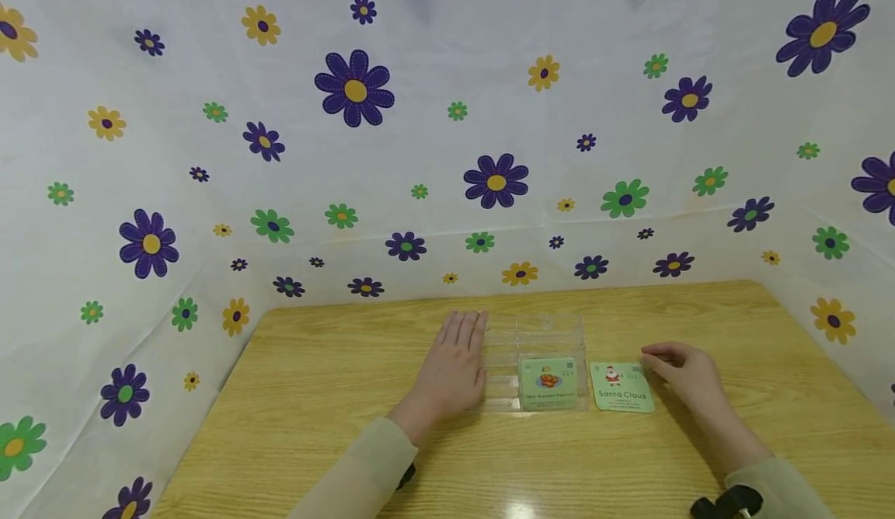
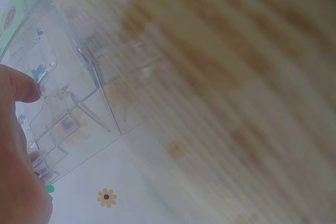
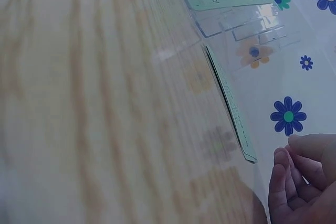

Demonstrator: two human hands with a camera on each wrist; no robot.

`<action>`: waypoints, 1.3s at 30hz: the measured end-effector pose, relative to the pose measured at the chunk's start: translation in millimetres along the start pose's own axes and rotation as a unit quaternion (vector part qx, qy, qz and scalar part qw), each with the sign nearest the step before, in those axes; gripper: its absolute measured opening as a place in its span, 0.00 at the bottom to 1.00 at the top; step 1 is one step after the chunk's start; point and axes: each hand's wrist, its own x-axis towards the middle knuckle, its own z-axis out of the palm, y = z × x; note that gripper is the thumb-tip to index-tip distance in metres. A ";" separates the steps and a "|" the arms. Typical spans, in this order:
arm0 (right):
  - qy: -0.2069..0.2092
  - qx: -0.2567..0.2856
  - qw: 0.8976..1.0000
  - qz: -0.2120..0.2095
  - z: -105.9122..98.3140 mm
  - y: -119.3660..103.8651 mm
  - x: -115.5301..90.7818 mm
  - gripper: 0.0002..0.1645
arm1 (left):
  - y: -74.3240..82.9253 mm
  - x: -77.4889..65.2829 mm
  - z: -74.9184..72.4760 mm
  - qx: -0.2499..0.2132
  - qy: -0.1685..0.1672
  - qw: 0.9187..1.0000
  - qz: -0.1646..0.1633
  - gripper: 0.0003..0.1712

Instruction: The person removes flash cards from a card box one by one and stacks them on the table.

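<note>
A clear plastic holder [image 1: 499,383] with several compartments lies on the table. In its front right compartment stands a green Mid-Autumn Festival card [image 1: 548,384] with a plate of food printed on it. My left hand [image 1: 454,365] rests along the holder's left side, fingers extended; in the left wrist view its thumb [image 2: 26,88] is against the clear plastic. Just right of the holder, a green Santa Claus card [image 1: 622,388] lies flat. Near that card's far right corner is my right hand [image 1: 688,375], fingers bent and thumb close to the index finger; the right wrist view shows a gap to the card.
The light wooden table [image 1: 315,395] extends around the holder on all sides. White cloth [image 1: 419,138] with printed flowers hangs behind the table and at both sides. A dark strap device [image 1: 730,501] is on the right wrist.
</note>
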 end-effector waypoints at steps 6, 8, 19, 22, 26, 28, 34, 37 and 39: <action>-0.001 -0.009 1.000 -0.005 -0.3 -3.7 -0.7 0.23 | -0.2 -0.1 0.9 0.004 0.002 1.000 0.001 0.46; -0.003 -0.016 1.000 -0.012 -0.8 -5.2 -0.8 0.22 | -0.3 -0.1 1.2 0.005 0.003 1.000 0.002 0.46; -0.029 0.014 0.999 -0.025 -0.6 -17.1 -5.2 0.21 | -1.3 -1.2 0.8 0.002 0.006 1.000 0.002 0.47; -0.034 0.030 0.999 -0.021 -0.9 -19.6 -6.2 0.21 | -1.3 -1.2 0.9 0.000 0.009 1.000 0.003 0.47; -0.041 0.040 0.998 -0.017 -0.4 -22.0 -7.8 0.22 | -0.9 -0.3 1.1 0.001 0.010 1.000 0.004 0.47; -0.044 0.044 0.998 -0.017 0.6 -23.7 -9.0 0.22 | -0.7 0.1 1.1 0.001 0.009 1.000 0.004 0.47; -0.050 0.052 0.997 -0.025 3.1 -30.4 -13.1 0.21 | -0.7 0.0 0.4 0.002 0.007 1.000 0.002 0.47; -0.054 0.061 0.996 -0.029 4.3 -33.7 -15.0 0.21 | -0.8 -0.1 0.2 0.001 0.007 1.000 0.001 0.47; -0.057 0.066 0.996 -0.029 5.0 -35.6 -16.1 0.21 | -0.7 -0.3 0.1 -0.001 0.006 1.000 0.000 0.47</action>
